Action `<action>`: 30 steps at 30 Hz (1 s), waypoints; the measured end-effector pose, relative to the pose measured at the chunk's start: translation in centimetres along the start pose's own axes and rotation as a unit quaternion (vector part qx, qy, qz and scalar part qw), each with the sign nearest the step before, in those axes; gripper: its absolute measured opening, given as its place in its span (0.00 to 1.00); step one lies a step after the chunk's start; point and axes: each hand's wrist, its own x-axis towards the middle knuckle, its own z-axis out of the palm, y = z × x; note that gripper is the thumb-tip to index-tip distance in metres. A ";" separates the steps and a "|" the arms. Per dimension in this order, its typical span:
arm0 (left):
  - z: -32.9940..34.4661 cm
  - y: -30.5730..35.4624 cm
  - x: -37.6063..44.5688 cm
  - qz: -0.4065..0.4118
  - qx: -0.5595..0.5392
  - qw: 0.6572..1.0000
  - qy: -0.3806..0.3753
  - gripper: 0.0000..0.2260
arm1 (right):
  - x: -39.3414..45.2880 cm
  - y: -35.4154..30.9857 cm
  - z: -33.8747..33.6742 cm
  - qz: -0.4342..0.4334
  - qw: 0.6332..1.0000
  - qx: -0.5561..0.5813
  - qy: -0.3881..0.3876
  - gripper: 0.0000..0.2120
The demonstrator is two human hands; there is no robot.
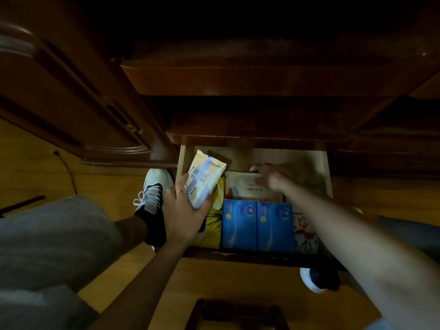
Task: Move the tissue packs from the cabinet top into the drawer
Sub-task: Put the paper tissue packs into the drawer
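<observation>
2 hands are working over the open drawer [326, 167]: your left hand [183, 210] is pinching a cream tissue pack [204, 179], your blurred right hand [271, 176], fingers spread, is reaching past the blue packs [257, 225], so lower it flat.

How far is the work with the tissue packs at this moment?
Done: two blue tissue packs already lie side by side in the open drawer, with a yellow pack beside them. In hand: the left hand holds a cream pack over the drawer; the right hand touches a pale pack inside, blurred. Left: the cabinet top is too dark to tell.
</observation>
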 end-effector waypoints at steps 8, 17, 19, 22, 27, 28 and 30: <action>1.0 0.6 0.2 0.086 0.065 0.994 -0.033 0.40 | 0.1 0.5 1.1 0.000 0.998 -0.064 0.018 0.13; 1.1 3.2 1.5 0.238 0.189 0.951 -0.062 0.38 | -5.1 -1.5 -2.2 -0.023 0.930 0.361 -0.061 0.49; 1.2 4.2 1.6 0.229 0.082 0.963 -0.114 0.35 | -6.0 -1.3 -2.3 -0.055 0.903 0.421 -0.062 0.41; 0.6 6.0 1.9 0.092 -0.052 0.958 -0.268 0.31 | -7.2 -0.4 -2.6 -0.089 0.831 0.546 -0.053 0.29; -0.2 7.4 3.5 -0.143 -0.137 0.894 -0.402 0.38 | -8.7 1.4 -2.9 -0.091 0.809 0.578 -0.050 0.31; -0.4 7.2 3.9 -0.179 -0.172 0.874 -0.418 0.39 | -8.8 1.6 -2.9 -0.084 0.824 0.558 -0.046 0.31; -0.9 7.0 4.4 -0.236 -0.254 0.830 -0.436 0.39 | -8.7 2.0 -2.8 -0.061 0.857 0.512 -0.021 0.26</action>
